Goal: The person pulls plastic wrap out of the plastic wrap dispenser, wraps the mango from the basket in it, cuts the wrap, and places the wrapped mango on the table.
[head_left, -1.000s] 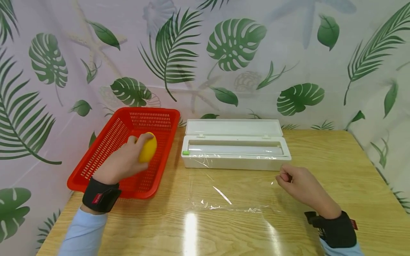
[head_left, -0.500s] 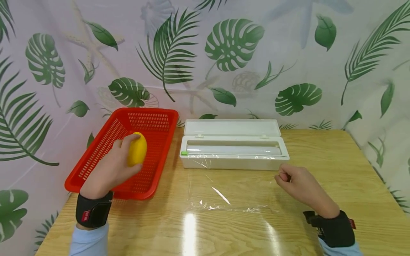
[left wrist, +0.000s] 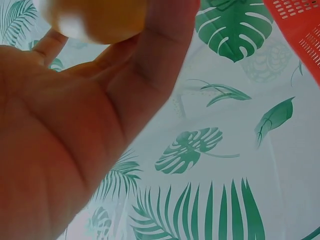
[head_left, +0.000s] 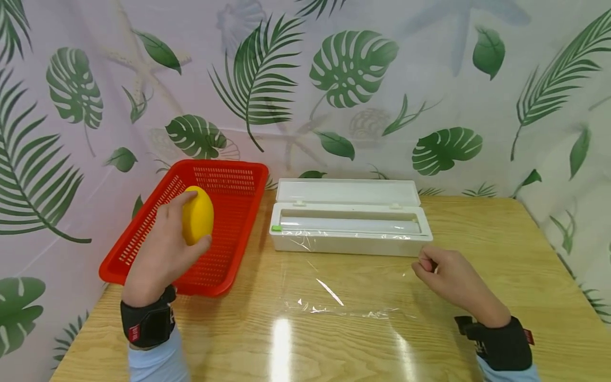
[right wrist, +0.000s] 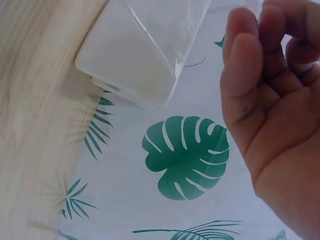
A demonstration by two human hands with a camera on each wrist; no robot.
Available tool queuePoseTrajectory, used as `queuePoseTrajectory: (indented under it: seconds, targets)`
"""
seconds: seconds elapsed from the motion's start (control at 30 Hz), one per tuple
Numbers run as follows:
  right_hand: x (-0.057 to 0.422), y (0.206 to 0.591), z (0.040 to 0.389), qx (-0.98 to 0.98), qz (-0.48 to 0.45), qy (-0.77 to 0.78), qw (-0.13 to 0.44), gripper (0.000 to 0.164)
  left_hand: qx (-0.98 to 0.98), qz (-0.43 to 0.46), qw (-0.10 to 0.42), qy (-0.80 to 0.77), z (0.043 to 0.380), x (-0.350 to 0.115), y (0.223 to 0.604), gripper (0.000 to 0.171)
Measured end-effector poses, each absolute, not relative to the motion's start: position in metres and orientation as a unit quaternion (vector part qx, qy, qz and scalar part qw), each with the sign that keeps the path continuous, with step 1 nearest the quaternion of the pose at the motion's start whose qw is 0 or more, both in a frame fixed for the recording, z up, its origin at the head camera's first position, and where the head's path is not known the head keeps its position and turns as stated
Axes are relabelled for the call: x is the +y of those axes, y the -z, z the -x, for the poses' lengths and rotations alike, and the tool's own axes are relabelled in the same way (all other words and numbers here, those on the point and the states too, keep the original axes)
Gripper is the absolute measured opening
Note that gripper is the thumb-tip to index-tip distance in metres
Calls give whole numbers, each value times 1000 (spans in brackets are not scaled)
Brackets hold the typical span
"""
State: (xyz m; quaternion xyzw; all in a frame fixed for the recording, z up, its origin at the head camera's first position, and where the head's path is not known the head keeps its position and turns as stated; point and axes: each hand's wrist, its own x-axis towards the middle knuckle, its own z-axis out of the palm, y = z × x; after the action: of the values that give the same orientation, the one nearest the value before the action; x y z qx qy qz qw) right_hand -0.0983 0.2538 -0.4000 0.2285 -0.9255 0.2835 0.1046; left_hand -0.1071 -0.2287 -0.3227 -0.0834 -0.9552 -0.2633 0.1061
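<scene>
My left hand (head_left: 159,246) holds a smooth yellow oval fruit (head_left: 198,215) over the red plastic basket (head_left: 221,286), thumb on one side and fingers on the other. The left wrist view shows the fruit's underside (left wrist: 95,22) above the palm. My right hand (head_left: 446,273) has its fingers loosely curled, thumb tip near the index finger, with nothing seen in it. It is just in front of the right end of a white cling film box (head_left: 350,244). A clear sheet of cling film (head_left: 329,292) runs from the box toward the front of the table.
The box's lid (head_left: 348,192) stands raised at the back, and a film roll (head_left: 350,225) lies inside. A green slider (head_left: 277,228) sits at the left of the front rail. Behind the wooden table (head_left: 496,233) hangs a leaf-patterned cloth (head_left: 281,74).
My left hand has moved left and a little toward me with the yellow fruit, which appears higher in the view. The right hand, box and film have stayed in place.
</scene>
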Motion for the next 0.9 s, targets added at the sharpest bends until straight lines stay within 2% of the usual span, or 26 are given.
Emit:
queuePoseTrajectory:
  seconds: [0.27,0.6,0.9]
  targets:
    - [250,390,100,-917,-231,-301,126,35,-952,82,122,270,105,-227,319,82]
    - [243,376,105,-899,-232,-327,178,33,-953,99,111,262,105,-221,322,78]
    - [240,366,107,-888,-230,-343,203,32,-954,110,114,255,102,-215,321,79]
